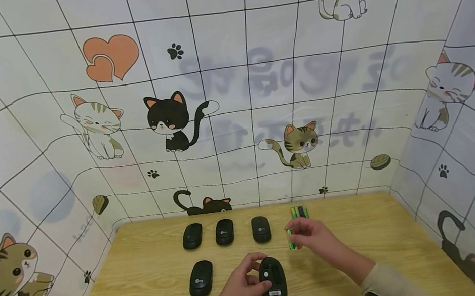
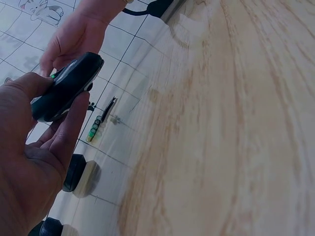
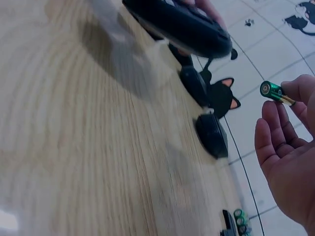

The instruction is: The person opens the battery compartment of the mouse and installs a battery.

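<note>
My left hand (image 1: pixel 240 287) holds a black computer mouse (image 1: pixel 277 281), its underside with a white label facing up toward the head camera. A dark recess shows in the upper part of that underside. In the left wrist view the thumb and fingers grip the mouse (image 2: pixel 69 91) by its sides, above the table. To the right, my right hand (image 1: pixel 315 240) pinches a green and gold battery (image 1: pixel 290 240) between thumb and fingers. The right wrist view shows one flat end of this battery (image 3: pixel 275 92), with the other fingers loosely bent beneath it.
Three black mice stand in a back row: left mouse (image 1: pixel 193 236), middle mouse (image 1: pixel 224 232) and right mouse (image 1: pixel 261 229). Another mouse (image 1: pixel 201 279) lies nearer, left of my left hand. Several green batteries (image 1: pixel 294 213) lie behind my right hand, beside a thin black piece (image 3: pixel 228 221).
</note>
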{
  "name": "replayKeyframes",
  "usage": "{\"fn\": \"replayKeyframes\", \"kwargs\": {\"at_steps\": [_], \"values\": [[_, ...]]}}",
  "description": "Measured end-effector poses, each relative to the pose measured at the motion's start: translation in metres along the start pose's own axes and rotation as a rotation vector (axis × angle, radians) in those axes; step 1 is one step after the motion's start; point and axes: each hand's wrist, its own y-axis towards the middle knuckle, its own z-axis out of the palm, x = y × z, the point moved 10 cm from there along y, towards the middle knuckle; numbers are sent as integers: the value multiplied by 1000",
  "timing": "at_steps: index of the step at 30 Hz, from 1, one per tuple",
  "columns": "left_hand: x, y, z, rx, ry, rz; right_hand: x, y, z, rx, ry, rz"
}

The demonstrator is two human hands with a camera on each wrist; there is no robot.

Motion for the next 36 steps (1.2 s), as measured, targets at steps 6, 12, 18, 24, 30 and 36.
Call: {"fn": "replayKeyframes", "kwargs": {"at_steps": [6, 12, 18, 24, 30, 36], "values": [[0, 1, 0, -2, 0, -4, 25, -15, 26, 71, 21, -59], [-1, 1, 1, 4, -8, -8, 40, -24, 45, 104, -4, -97], [-2, 1, 2, 4, -8, -15, 46, -27, 55, 119, -78, -141], [-3, 0, 4, 0, -15, -13, 47, -30, 58, 126, -101, -126], [-3, 0, 4, -1, -16, -6, 44, -31, 59, 132, -142, -114], [-4, 1, 5, 3, -11, 8, 41, -33, 61, 132, -179, -120]]}}
